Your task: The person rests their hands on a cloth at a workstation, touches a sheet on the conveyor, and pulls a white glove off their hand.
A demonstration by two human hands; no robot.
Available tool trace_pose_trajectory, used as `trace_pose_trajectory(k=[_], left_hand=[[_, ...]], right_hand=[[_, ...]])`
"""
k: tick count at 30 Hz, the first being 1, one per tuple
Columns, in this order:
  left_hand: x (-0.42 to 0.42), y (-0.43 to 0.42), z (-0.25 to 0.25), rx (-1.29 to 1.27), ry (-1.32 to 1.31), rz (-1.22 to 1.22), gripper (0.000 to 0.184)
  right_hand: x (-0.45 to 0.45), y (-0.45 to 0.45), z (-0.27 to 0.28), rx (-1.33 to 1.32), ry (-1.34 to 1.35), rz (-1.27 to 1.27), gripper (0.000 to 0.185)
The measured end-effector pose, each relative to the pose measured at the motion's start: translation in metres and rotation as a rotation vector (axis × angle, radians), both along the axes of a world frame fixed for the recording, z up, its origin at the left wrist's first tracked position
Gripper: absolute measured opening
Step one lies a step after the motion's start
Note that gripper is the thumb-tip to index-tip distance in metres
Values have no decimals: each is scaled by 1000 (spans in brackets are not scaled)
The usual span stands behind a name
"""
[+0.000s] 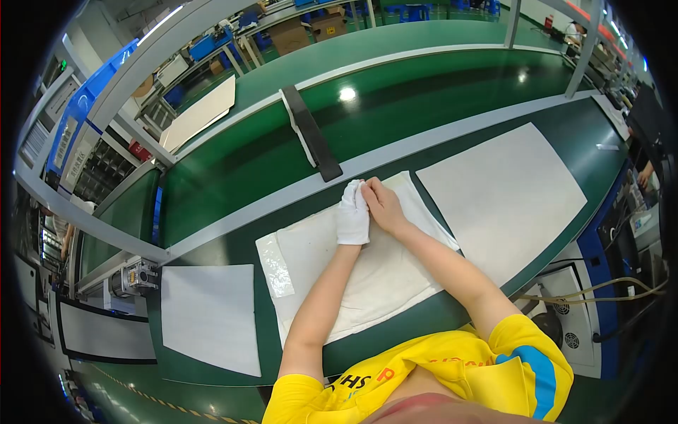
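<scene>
A white glove covers my left hand [353,214], which is held over the far part of a white cloth-like pad [381,283] on the green table. My right hand [382,203] is bare, and its fingers are closed on the glove near the left fingertips. The two hands touch. Whether my left hand holds anything is hidden by the glove. A strip of clear, shiny film [274,265] lies along the pad's left edge.
White sheets lie at the right [505,201] and left [210,314] of the green table [240,247]. A black-and-white bar [311,134] spans the green conveyor [233,169] beyond. Metal posts stand left; a motor [134,279] sits at the table's left edge. Part of another person shows far right.
</scene>
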State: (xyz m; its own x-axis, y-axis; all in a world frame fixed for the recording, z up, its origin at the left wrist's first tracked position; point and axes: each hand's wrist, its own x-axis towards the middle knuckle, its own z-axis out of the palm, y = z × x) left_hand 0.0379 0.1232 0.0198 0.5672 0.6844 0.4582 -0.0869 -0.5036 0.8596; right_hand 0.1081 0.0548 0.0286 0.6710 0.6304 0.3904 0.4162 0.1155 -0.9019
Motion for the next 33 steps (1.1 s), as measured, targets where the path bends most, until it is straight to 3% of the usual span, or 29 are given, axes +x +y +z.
trace_pose_trajectory(k=[7, 10, 18, 22, 27, 30, 33], left_hand=[[4, 7, -12, -5, 83, -11, 27], [9, 8, -20, -183, -70, -86, 25], [5, 11, -21, -317, -52, -177, 24], [5, 1, -8, -139, 41, -33, 24], [4, 0, -10, -138, -54, -97, 26], [0, -1, -2, -305, -50, -111, 29], [3, 1, -5, -281, -55, -97, 29]], right_hand=[[3, -1, -3, -18, 0, 8, 26], [3, -1, -2, -32, 33, 37, 25], [2, -1, -2, 12, -29, 0, 23], [4, -1, -7, -13, -29, 16, 19], [5, -1, -9, 37, -72, 23, 16], [4, -1, -6, 55, -83, 33, 14], [4, -3, -5, -2, 14, 73, 11]])
